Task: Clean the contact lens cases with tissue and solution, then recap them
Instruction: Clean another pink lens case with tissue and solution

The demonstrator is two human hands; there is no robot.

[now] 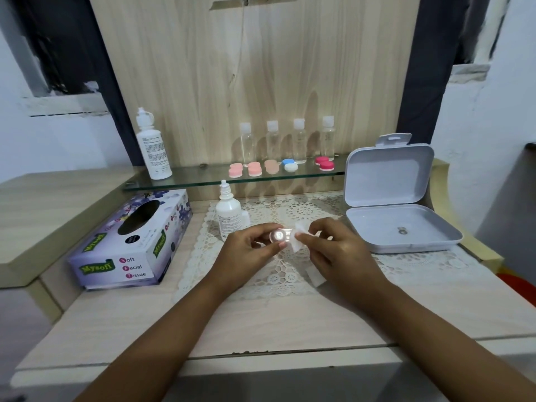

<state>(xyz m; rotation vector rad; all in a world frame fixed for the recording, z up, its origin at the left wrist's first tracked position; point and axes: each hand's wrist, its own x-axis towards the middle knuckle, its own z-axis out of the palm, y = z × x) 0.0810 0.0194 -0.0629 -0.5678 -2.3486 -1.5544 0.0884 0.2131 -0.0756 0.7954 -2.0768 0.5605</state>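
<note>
Hands meet above the lace mat [278,278], wiping an uncapped lens case with tissue.

Left hand [249,250] pinches the small clear lens case [279,236] between thumb and fingertips, held just above the mat. Right hand [336,248] pinches a folded tissue [298,240] against the case's right end. The step likely goes best if the left grip stays still while a tissue corner is twisted into each well and round its rim. The solution bottle [229,213] stands just behind the left hand. Where the caps lie cannot be told.

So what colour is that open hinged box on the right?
The box is pale grey, clearest in the head view.
</note>
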